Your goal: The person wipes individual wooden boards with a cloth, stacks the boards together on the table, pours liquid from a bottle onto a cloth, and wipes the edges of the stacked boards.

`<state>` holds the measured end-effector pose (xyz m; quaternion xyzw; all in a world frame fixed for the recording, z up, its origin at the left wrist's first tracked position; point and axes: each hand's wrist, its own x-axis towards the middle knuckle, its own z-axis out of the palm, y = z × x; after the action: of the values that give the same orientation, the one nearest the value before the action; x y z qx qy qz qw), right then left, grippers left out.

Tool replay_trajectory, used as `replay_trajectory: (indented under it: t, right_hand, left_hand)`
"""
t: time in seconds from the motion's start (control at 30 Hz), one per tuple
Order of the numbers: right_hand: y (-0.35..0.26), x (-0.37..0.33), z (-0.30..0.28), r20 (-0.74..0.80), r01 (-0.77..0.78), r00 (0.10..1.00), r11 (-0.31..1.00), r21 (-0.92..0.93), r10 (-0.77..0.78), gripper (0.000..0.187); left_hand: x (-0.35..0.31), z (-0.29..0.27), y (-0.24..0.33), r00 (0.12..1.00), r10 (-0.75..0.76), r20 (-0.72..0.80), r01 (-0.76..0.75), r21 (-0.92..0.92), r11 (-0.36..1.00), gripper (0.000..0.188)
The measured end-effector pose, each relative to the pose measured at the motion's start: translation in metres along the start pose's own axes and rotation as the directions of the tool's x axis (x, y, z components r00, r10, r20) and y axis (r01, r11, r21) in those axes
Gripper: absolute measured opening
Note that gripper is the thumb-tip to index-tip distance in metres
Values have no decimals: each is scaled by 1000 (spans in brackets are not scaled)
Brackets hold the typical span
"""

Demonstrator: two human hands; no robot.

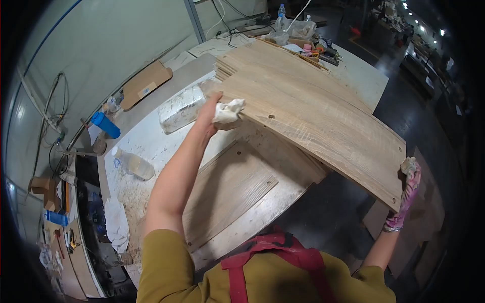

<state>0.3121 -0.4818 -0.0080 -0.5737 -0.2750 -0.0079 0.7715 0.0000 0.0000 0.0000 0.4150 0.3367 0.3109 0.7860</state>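
On the bench's right side, the long wooden panel (pixel 313 116) lies slanted across a stack of boards, its near end overhanging. Your left hand (pixel 209 108) pinches a crumpled white rag (pixel 228 112) against its left edge; your gloved right hand (pixel 408 194) grips the near corner. Keep that corner steady and wipe along the grain.

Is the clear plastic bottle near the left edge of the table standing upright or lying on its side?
Lying on its side: the clear bottle rests lengthwise on the dusty table.
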Motion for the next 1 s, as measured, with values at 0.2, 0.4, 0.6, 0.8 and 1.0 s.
replay_trajectory:
  t: [0.2,0.4,0.6,0.8,1.0]
  right_hand:
    - [37,10,18,25,60,998,979,-193,-56,31]
    - [71,28,99,6,160,987,967,-200,-162,29]
    - [69,27,165,20,190,982,974,-126,-189,29]
    - [69,24,183,32,167,986,972,-165,-164,29]
    - [5,-39,195,183,271,950,959,-82,-253,34]
  left_hand:
    - [29,71,-34,992,13,124,-55,336,940,33]
    - [63,87,-24,999,32,37,-44,406,913,43]
    - [91,67,-27,979,196,-48,-147,495,856,53]
    - [-13,50,-64,984,134,114,-172,461,870,35]
    - [-168,-110,-96,933,96,-347,-49,142,989,25]
